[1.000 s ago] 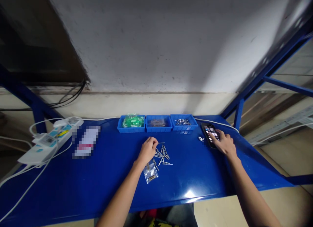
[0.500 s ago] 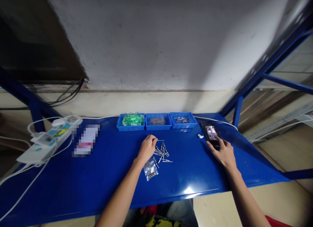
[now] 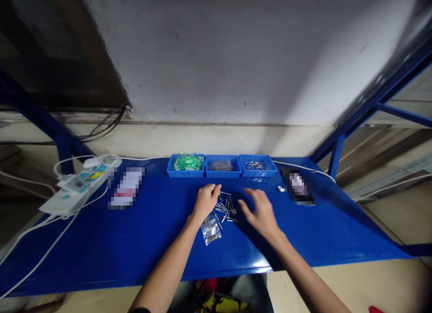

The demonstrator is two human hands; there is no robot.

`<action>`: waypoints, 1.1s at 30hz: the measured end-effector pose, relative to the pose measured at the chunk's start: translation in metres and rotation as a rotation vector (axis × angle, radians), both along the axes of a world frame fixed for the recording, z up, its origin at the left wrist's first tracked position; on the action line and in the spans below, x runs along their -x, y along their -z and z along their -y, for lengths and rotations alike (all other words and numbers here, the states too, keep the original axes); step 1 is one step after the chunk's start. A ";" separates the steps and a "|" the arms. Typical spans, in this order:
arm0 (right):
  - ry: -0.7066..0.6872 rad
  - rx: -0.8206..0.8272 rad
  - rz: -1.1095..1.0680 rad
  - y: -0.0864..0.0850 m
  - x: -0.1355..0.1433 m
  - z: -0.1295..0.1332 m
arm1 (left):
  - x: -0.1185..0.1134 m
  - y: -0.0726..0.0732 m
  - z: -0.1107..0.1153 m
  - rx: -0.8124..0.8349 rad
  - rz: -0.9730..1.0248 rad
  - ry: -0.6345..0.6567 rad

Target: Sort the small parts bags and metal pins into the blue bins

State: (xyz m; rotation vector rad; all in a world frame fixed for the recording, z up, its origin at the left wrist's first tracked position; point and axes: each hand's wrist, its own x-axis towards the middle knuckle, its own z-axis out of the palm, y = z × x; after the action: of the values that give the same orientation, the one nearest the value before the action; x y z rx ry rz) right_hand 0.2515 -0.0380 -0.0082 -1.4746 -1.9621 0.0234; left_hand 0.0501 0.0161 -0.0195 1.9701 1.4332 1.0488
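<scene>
Evidently one pin [image 3: 226, 194] in the left hand [image 3: 204, 203], the right hand [image 3: 261, 212] spread

The left grip is pinched, thumb against fingers, on the near end of the pin, whose thin shaft juts out to the right. It is just above the far edge of a loose pile [image 3: 227, 209] of similar metal pins on the blue table [image 3: 151, 241]. The right grip holds nothing: thumb and fingers are spread, just to the right of the pile, pointing towards it.

A small clear bag [image 3: 211, 232] with brass-coloured pieces inside lies just nearer the person than the pile, beside the left wrist. Along the back of the table stand three blue bins in a row. The left bin [image 3: 185, 174] holds green packets [image 3: 188, 163] that rise above its rim; the middle bin [image 3: 223, 174] holds brownish pieces, too small to make out; the right bin [image 3: 258, 173] holds more metal pins.

Farther right lie a white earbud [image 3: 280, 188] and, just past it, a dark phone [image 3: 306, 194] with a lit screen. At the left are a flat pale item [image 3: 130, 182], blurred by pixels, and a white power strip [image 3: 54, 204] with plugs and cables [image 3: 72, 214].
</scene>
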 end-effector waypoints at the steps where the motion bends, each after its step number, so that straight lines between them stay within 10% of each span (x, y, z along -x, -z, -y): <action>1: -0.086 0.002 0.008 0.000 0.021 -0.006 | 0.000 0.000 0.000 -0.007 -0.009 -0.008; 5: -0.264 -0.047 0.027 0.005 0.068 -0.034 | 0.004 0.004 -0.003 -0.017 -0.047 -0.083; 12: -0.388 -0.031 -0.083 0.010 0.066 -0.047 | 0.013 0.005 -0.008 0.017 -0.023 -0.143; 19: -0.262 -0.034 -0.244 0.019 0.059 -0.047 | 0.016 -0.007 -0.004 0.010 0.137 0.132; 33: -0.168 -0.191 -0.123 0.004 0.039 -0.056 | 0.016 -0.010 -0.003 0.075 0.042 0.139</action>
State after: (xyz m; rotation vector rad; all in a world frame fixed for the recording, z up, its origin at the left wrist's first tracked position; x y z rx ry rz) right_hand 0.2125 0.0178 -0.0121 -1.1575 -1.9256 0.0008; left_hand 0.0344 0.0188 -0.0090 1.9520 1.2752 0.9550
